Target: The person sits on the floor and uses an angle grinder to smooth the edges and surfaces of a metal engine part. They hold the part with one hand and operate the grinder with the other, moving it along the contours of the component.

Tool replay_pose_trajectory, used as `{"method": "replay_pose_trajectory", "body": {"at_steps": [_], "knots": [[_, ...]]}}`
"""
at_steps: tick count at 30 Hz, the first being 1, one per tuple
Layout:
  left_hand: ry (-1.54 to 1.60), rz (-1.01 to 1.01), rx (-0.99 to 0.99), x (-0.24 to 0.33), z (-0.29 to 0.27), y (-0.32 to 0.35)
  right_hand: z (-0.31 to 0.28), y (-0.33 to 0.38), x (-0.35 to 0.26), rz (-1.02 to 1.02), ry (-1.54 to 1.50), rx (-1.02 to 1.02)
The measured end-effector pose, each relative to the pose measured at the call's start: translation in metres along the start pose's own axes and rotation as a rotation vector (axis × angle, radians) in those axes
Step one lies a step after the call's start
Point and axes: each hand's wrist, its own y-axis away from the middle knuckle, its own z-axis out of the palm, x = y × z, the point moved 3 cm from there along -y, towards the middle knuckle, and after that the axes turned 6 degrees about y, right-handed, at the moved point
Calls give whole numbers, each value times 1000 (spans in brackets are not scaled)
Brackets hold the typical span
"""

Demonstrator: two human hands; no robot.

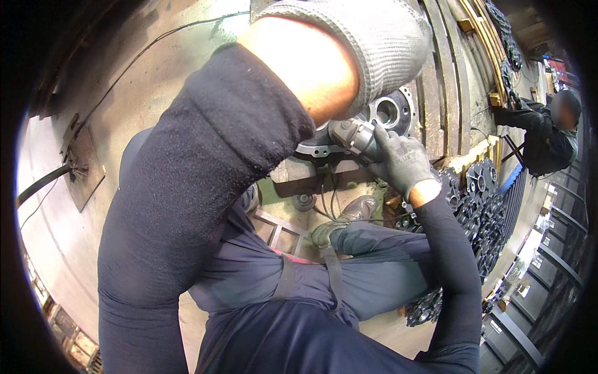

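My right hand (pixel 402 161), in a grey work glove, is closed around the body of an angle grinder (pixel 354 136). The tool's silver-grey head points left, over a dark round metal casting (pixel 408 112) with bored openings and small rim holes. Close to the camera, my left hand (pixel 380 47) in a light grey knitted glove stretches across the top, above the casting. Its fingers are out of sight, so what it touches is hidden. My left forearm covers part of the casting and the grinder's working end.
Black cables (pixel 330 196) hang below the casting near my shoe (pixel 361 209). Many dark castings (pixel 476 206) are piled at right. Long metal bars (pixel 445 81) run beside the work. A person (pixel 548 134) in dark clothes sits at far right. A metal plate (pixel 84 168) lies left.
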Motion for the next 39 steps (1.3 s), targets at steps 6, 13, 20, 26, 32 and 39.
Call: {"method": "replay_pose_trajectory", "body": {"at_steps": [6,13,20,26,32,39], "knots": [[7,15,-7,3,2,-6,-2,-3,2,-15,57,-3],[10,31,-12,7,5,-10,-8,3,7,2,6,-45],[-5,64,-23,13,11,-19,-8,18,13,-13,116,-60],[34,67,-50,24,8,-23,4,32,37,73,167,-105],[12,14,-80,33,16,-31,12,41,68,175,192,-44],[-1,55,-2,46,29,-40,9,57,79,212,102,0]]}}
